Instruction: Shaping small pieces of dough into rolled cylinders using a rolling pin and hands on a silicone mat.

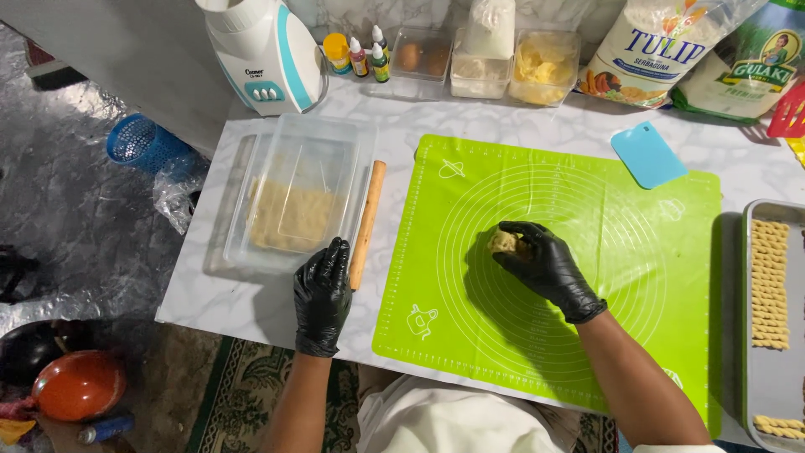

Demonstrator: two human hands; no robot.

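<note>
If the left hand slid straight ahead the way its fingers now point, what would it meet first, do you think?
The left hand points up the table; its fingertips already sit at the clear tub of dough, so it would likely meet that first. The rolling pin lies just beside that line.

"How many hands in black gloves?"
"Two: a left hand [321, 294] and a right hand [541, 264]."
"How many green mats [637, 252]?"
"One. One wooden rolling pin [367, 222] too, and one blue scraper [647, 154]."
"Little bottles?"
"Three, all by the white machine [268, 52]. One has a yellow cap [337, 52]."
"Bags at the back?"
"Two. And one lump of dough [506, 242]."
</note>
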